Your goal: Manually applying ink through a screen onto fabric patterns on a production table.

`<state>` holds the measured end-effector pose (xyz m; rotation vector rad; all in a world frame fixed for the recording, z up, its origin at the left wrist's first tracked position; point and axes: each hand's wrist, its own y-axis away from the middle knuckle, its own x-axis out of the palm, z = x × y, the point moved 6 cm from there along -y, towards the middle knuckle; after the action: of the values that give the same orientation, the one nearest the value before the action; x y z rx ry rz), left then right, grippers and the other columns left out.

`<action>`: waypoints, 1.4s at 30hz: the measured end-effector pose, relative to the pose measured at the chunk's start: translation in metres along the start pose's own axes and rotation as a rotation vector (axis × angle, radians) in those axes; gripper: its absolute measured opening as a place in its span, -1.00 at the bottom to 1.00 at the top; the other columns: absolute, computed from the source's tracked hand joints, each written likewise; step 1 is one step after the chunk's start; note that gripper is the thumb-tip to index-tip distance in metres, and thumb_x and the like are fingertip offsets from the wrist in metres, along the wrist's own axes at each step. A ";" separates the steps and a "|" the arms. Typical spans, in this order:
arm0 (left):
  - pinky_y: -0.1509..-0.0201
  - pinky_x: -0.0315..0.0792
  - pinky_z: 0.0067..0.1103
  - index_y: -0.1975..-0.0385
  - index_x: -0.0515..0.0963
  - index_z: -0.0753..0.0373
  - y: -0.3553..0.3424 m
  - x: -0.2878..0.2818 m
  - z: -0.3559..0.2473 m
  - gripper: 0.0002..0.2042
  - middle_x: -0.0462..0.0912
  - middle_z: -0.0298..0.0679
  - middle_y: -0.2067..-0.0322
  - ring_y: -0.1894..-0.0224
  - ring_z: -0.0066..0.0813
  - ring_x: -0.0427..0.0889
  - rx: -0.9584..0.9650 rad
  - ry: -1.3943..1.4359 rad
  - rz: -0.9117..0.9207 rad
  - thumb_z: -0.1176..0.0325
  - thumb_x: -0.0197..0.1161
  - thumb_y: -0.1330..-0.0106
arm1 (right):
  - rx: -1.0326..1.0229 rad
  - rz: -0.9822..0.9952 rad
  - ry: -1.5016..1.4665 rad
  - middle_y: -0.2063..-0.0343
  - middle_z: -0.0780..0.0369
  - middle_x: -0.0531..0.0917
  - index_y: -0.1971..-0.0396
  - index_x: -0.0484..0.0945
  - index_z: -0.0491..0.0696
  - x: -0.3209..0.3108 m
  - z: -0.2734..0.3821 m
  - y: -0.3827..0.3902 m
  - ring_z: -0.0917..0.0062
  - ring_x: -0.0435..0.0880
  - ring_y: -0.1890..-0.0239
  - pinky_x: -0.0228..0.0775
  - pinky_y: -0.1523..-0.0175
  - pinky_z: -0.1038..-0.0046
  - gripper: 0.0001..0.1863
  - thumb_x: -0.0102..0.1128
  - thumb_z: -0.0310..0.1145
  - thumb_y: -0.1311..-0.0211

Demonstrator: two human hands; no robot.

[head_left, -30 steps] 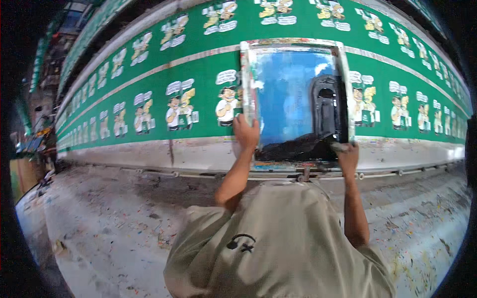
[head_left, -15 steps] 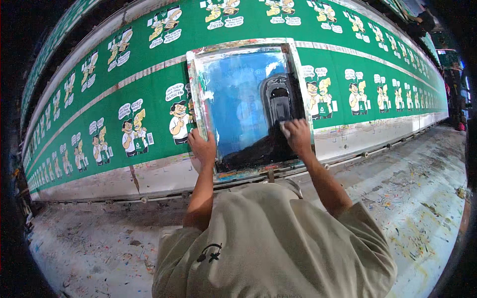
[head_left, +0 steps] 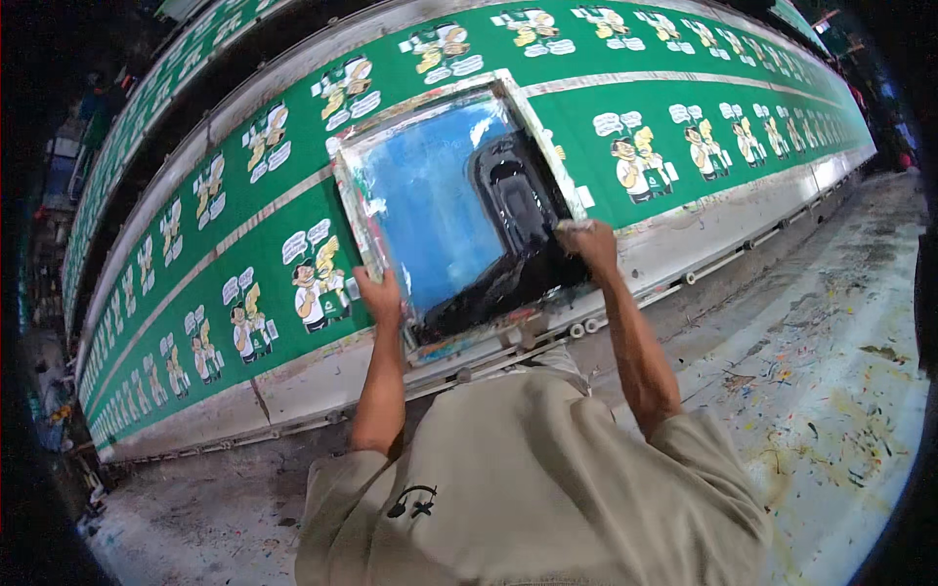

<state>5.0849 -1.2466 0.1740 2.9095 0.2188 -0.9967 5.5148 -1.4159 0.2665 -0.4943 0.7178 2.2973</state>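
A screen-printing screen (head_left: 420, 96) with a paint-smeared pale frame lies on the long green printed sheet. Its mesh is mostly blue (head_left: 430, 205), with glossy black ink (head_left: 518, 283) along the right and lower parts. My left hand (head_left: 381, 293) is closed around the screen's lower left side. My right hand (head_left: 594, 244) is closed on a small pale tool (head_left: 569, 226), too small to make out clearly, at the right side of the ink near the frame. Both forearms reach up from a khaki short-sleeved shirt.
The printed bed (head_left: 234, 396) curves across the view, carrying repeated cartoon figures. A rail with rollers (head_left: 689, 277) runs along its near edge above a paint-spattered floor (head_left: 801, 391). Another green printed bed (head_left: 195, 49) lies beyond at upper left.
The view has shifted and tilted, slanting the bed and screen. My right hand moved from the lower right corner onto the ink, then to the screen's right side. My left hand still grips the frame.
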 end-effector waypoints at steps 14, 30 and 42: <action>-0.06 0.40 -0.04 0.01 0.40 0.33 0.100 0.125 -0.113 -0.60 0.42 0.13 0.06 0.01 0.21 0.50 0.043 -0.362 0.019 0.21 0.26 -0.28 | 0.047 -0.199 0.020 0.27 0.07 0.80 0.06 0.71 -0.10 -0.157 -0.099 -0.059 0.26 0.79 0.22 0.55 0.04 0.27 -0.47 0.54 -0.14 0.05; -0.14 0.37 -0.09 -0.06 0.37 0.39 0.105 0.131 -0.114 -0.52 0.40 0.12 0.05 -0.06 0.19 0.45 -0.047 -0.364 0.069 0.21 0.31 -0.27 | -0.698 0.285 0.881 0.17 0.30 0.70 0.17 0.71 0.13 -0.052 0.031 -0.154 0.32 0.63 -0.02 0.01 -0.35 -0.39 -0.80 0.27 -0.34 -0.20; -0.11 0.38 -0.15 0.03 0.48 0.31 0.104 0.122 -0.117 -0.59 0.41 0.07 0.13 0.04 0.10 0.47 0.051 -0.377 -0.044 0.28 0.40 -0.18 | -0.721 0.284 0.792 0.25 0.25 0.64 0.24 0.70 0.05 -0.099 -0.053 -0.050 0.30 0.58 0.03 0.18 -0.33 -0.04 -0.79 0.32 -0.41 -0.07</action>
<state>5.2666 -1.3241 0.1928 2.6974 0.2394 -1.5490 5.6276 -1.4653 0.2587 -1.7928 0.2652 2.5703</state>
